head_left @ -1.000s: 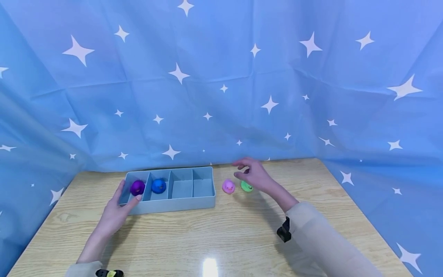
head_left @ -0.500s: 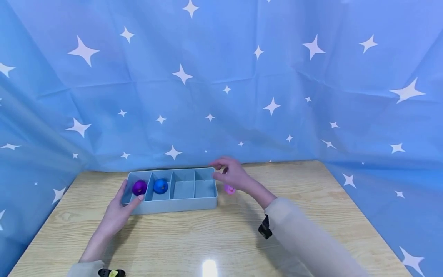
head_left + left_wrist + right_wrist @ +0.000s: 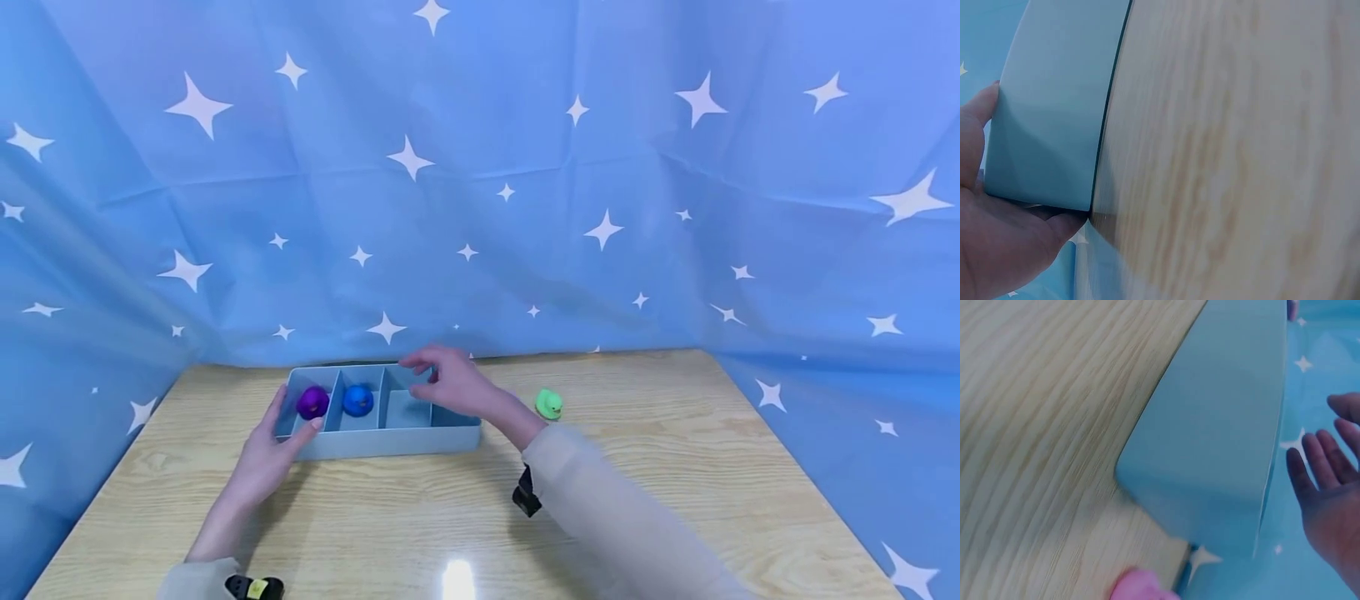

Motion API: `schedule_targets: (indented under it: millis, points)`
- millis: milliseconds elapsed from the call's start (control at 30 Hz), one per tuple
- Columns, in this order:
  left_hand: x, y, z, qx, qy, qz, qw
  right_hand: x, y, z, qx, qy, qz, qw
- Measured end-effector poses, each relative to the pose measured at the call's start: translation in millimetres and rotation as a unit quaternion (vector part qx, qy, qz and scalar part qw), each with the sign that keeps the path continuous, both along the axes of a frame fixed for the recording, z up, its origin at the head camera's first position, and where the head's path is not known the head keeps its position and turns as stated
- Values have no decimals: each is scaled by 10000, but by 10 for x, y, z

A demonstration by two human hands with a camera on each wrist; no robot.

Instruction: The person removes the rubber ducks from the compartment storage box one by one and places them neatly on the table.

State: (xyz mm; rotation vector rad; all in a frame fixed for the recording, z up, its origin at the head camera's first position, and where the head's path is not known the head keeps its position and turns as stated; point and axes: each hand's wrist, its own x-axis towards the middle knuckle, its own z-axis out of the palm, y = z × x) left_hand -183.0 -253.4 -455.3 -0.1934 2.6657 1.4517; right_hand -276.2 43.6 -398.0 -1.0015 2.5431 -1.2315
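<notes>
A blue-grey divided tray [image 3: 390, 443] lies on the table, a purple toy duck [image 3: 312, 402] in its leftmost compartment and a blue toy duck [image 3: 357, 400] in the one beside it. My left hand [image 3: 262, 458] grips the tray's left end, thumb at the front rim. Over the two right compartments hovers my right hand [image 3: 453, 383], fingers loosely bent, holding nothing visible. It partly hides those compartments. In the right wrist view, that hand [image 3: 1335, 512] has spread fingers. A pink toy duck [image 3: 1140, 586] appears near the tray's right end; the head view hides it behind the right hand or wrist.
A green toy duck [image 3: 550, 404] stands on the wooden table [image 3: 390, 517] right of the tray. Behind the table's back edge hangs a blue curtain [image 3: 480, 200] with white stars.
My right hand has moved left from above the green duck, past the pink duck, to over the tray. The left hand stays at the tray's end. The head view has shifted slightly.
</notes>
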Motion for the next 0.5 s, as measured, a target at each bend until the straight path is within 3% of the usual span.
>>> schedule_targets:
  millis: [267,500]
  points:
    - [-3,-12,8,-55,-66,23,10000,37,-351,14,128,-223,248,9994]
    - [-16,-7,16,-6,-69,51,10000,-3,-546,19,477,-104,298,9984]
